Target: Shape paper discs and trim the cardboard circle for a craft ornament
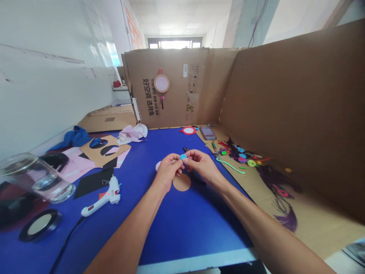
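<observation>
Near the middle of the blue table, my left hand [171,169] and my right hand [199,161] meet fingertip to fingertip. Between them is a small light-blue round piece [183,156], pinched by the thumb and fingers of both hands; its exact kind is too small to make out. Just below lies a round brown cardboard disc [181,183] on the table. A pale disc [157,166] shows partly behind my left hand. Behind my right hand, a dark object [185,149] is mostly hidden.
At left lie a white glue gun [104,198] with its cord, a glass jar [42,179], a tape roll [40,225] and cut cardboard [105,149]. Beads, purple tassels [286,219] and a red-rimmed disc [188,130] are at right and back. Cardboard walls [205,87] enclose the table.
</observation>
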A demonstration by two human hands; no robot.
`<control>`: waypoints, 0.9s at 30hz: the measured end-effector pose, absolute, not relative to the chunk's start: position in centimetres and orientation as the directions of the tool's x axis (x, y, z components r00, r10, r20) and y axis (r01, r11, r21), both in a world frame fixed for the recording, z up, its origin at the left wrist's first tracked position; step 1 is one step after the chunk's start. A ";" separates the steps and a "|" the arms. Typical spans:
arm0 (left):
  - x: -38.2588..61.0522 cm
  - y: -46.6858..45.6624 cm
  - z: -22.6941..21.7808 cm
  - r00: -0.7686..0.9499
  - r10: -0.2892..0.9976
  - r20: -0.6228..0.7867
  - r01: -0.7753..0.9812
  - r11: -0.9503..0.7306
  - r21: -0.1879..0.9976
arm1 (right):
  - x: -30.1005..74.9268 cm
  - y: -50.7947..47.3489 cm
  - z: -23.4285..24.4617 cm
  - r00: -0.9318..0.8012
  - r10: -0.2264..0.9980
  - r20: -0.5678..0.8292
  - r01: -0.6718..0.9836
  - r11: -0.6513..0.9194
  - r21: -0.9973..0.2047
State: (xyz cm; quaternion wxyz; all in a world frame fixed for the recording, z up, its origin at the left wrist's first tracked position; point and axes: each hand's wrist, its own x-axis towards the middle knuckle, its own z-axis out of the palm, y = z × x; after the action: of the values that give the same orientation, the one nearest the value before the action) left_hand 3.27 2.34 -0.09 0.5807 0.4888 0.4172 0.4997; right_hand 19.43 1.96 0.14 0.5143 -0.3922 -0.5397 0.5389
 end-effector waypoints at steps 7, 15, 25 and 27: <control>3.5 2.2 -0.7 0.118 0.942 0.315 0.266 -0.335 0.904 | 19.3 2.1 -0.1 -0.181 0.983 0.040 -0.205 0.002 -0.979; 3.3 0.8 -0.2 0.189 0.862 0.470 0.727 -0.444 0.523 | 19.2 2.2 -0.4 -0.155 0.988 0.018 -0.157 -0.007 -0.988; 3.3 0.4 -0.1 0.255 0.833 0.491 0.797 -0.469 0.381 | 19.0 2.1 -0.4 -0.148 0.987 -0.070 -0.203 -0.099 -0.974; 3.3 0.4 -0.1 0.277 0.820 0.500 0.801 -0.485 0.352 | 19.1 2.1 -0.5 -0.152 0.984 -0.091 -0.211 -0.122 -0.970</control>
State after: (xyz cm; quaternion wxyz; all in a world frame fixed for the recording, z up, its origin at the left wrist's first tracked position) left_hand 3.35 0.36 -0.12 0.0151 0.7989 0.5074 0.3227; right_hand 19.07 2.12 -0.51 0.4878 -0.4313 -0.4482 0.6125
